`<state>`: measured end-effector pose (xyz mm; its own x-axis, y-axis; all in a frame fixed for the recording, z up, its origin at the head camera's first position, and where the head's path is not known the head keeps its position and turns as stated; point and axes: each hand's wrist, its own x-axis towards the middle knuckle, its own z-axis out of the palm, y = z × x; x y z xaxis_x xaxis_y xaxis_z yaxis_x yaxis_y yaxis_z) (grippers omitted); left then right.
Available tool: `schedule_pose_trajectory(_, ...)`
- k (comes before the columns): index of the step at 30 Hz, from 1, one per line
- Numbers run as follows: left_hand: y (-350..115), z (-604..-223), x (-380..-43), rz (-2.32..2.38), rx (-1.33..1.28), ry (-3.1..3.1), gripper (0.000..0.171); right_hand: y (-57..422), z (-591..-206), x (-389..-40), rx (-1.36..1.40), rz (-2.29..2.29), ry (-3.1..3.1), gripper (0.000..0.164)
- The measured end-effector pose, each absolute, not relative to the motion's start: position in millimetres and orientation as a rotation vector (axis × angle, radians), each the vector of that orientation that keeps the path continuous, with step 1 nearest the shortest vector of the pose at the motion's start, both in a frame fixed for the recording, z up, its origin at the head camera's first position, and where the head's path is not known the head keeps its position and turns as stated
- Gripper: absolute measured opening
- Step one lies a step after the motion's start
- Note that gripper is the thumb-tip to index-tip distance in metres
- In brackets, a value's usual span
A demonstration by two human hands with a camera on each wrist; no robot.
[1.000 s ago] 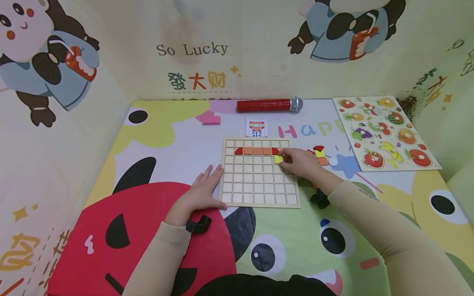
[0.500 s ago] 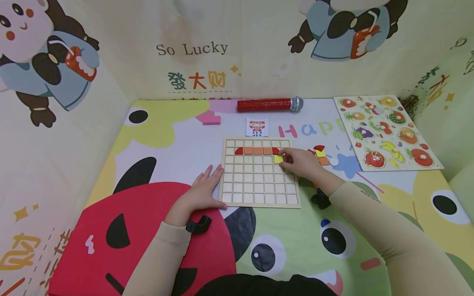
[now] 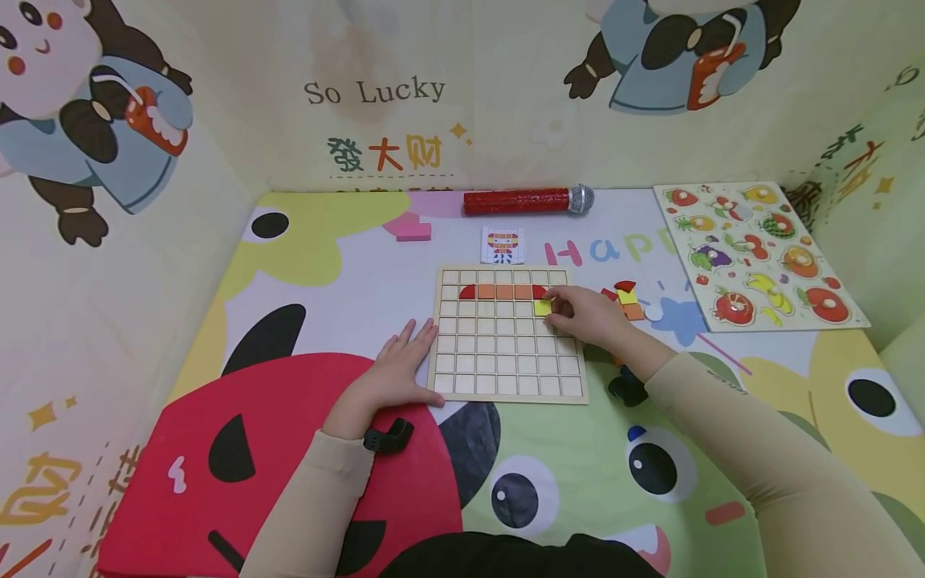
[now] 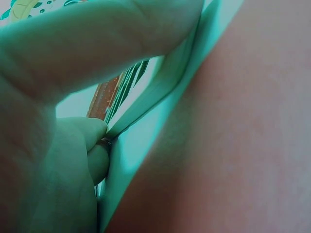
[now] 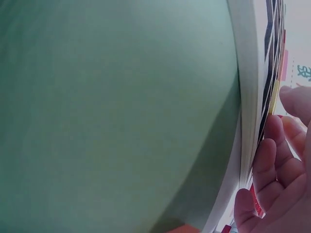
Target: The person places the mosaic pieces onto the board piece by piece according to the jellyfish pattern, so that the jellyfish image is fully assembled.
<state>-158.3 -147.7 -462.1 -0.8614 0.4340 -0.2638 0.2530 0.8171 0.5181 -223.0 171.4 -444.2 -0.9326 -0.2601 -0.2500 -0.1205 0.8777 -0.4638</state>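
A wooden grid board [image 3: 508,385] lies on the patterned tablecloth. In one of its upper rows runs a line of orange square tiles [image 3: 504,291] with a red quarter-round tile [image 3: 468,292] at each end. My right hand [image 3: 588,317] pinches a yellow square tile [image 3: 542,308] at the cell under the right red piece; the right wrist view shows the tile's thin edge [image 5: 275,94] by the fingertips. My left hand [image 3: 393,373] lies spread along the board's left edge, thumb at the lower corner. The left wrist view shows its fingers [image 4: 97,53] touching the board's side.
A small pattern card [image 3: 503,246] lies behind the board, with a red microphone [image 3: 516,201] farther back. Several loose tiles [image 3: 630,311] are right of the board, partly behind my right hand. A fruit puzzle board [image 3: 759,257] lies at the back right, and a pink block [image 3: 413,233] at the back left.
The head view has shifted very slightly. Both hands and the yellow tile stay in about the same place on the board.
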Motion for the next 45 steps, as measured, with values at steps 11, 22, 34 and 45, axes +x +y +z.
schedule_pose_trajectory(11,-148,-464,-157,0.692,0.515,2.613,0.114,171,-443,-220,-0.299,-0.638,2.732,0.037)
schedule_pose_trajectory(22,-148,-465,-157,0.682,0.516,2.621,0.114,171,-442,-220,-0.219,-0.622,2.728,0.032)
schedule_pose_trajectory(34,-148,-464,-156,0.677,0.503,2.603,0.114,191,-432,-214,-0.167,-0.792,2.855,0.031)
schedule_pose_trajectory(45,-148,-464,-161,0.658,0.502,2.614,0.115,254,-411,-214,0.014,-0.825,2.916,0.036)
